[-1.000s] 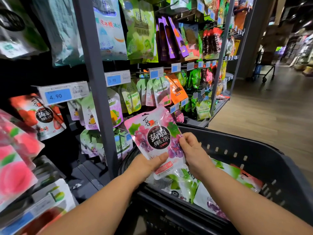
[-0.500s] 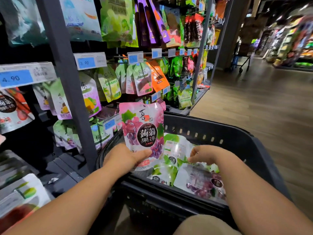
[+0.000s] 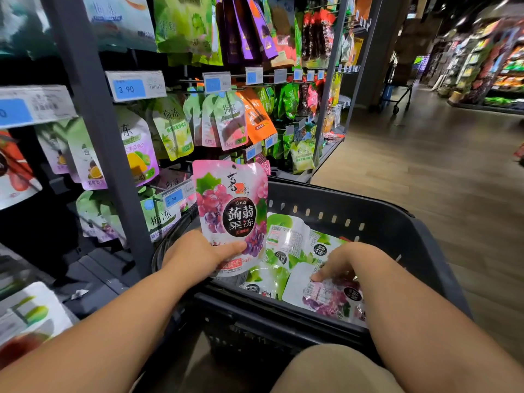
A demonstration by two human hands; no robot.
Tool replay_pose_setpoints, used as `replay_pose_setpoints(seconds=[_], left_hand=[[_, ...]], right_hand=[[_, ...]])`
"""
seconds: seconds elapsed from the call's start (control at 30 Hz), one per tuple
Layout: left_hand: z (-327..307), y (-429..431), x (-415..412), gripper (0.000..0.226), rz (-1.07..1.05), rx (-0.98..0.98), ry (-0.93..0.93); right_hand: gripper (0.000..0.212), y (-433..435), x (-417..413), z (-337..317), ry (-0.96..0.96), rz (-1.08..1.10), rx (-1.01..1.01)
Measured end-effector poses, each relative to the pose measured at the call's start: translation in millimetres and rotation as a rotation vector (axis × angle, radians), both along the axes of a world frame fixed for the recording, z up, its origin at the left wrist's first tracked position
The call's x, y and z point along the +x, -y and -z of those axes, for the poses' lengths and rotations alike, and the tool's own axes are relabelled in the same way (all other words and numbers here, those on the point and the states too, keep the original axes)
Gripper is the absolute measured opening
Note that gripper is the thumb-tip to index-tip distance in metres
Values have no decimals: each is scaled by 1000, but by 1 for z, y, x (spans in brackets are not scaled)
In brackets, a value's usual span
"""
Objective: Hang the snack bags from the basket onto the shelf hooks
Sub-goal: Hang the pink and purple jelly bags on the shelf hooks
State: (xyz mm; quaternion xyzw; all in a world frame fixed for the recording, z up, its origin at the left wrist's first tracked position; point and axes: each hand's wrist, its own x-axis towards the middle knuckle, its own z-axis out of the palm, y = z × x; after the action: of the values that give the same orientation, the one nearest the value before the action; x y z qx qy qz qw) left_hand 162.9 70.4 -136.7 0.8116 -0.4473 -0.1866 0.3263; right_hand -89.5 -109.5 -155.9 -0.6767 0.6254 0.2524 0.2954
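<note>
Nearest the camera, both forearms reach forward over the near rim of the basket (image 3: 382,222).

The likeliest slip is at the left hand (image 3: 198,256). It holds the pink grape bag (image 3: 232,211) upright by its bottom edge alone, with the thumb pressed across the front and the fingers hidden behind. A tall pouch gripped that low could flop over or slide free while attention goes to the other side.

The right hand (image 3: 348,262) hangs lower, inside the basket. Its wrist is bent, its knuckles are up, and its fingers are curled down onto the purple grape bag (image 3: 326,296). One fingertip touches the bag's pale back, but I cannot tell whether the bag is actually pinched. The film looks slick and this bag lies against the green bags (image 3: 283,239), so a shallow grasp might drag a neighbour along or let the bag drop back.

The left wrist is roughly level, and it holds its bag above the basket's left side, just beside the shelf post (image 3: 105,154).

Further off, the shelf hooks (image 3: 195,80) are crowded with hanging pouches (image 3: 231,120) and price tags (image 3: 173,197). With a bag in each hand, neither would be free to part those pouches, so the bag's top might miss the hook tip. Beyond that, the aisle floor is blurred.
</note>
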Motion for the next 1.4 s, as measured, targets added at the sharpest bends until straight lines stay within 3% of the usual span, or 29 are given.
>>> replay_pose_setpoints(seconds=[0.13, 0.5, 0.7, 0.83, 0.93, 1.03, 1.17, 1.3, 1.4], left_hand=[[2, 1, 0, 106, 5, 10, 13], [3, 1, 1, 107, 20, -2, -4], [3, 0, 2, 105, 22, -9, -21], [4, -1, 2, 106, 15, -9, -6], [4, 0, 3, 119, 17, -9, -15], [4, 0, 3, 104, 12, 7, 9], [6, 0, 4, 115, 31, 1, 0], [4, -1, 4, 77, 23, 6, 26], [4, -1, 4, 80, 13, 18, 16]], right_hand=[[104, -2, 0, -2, 24, 55, 44], [46, 3, 9, -7, 104, -193, -183], [18, 5, 8, -18, 321, -134, -250], [19, 8, 5, -25, 465, -58, -278], [17, 12, 3, -26, 589, 27, -292], [15, 16, 4, -23, 720, 141, -317], [19, 18, 14, -17, 859, 290, -401], [27, 21, 19, -13, 1006, 459, -492], [26, 23, 19, -14, 1131, 567, -476]])
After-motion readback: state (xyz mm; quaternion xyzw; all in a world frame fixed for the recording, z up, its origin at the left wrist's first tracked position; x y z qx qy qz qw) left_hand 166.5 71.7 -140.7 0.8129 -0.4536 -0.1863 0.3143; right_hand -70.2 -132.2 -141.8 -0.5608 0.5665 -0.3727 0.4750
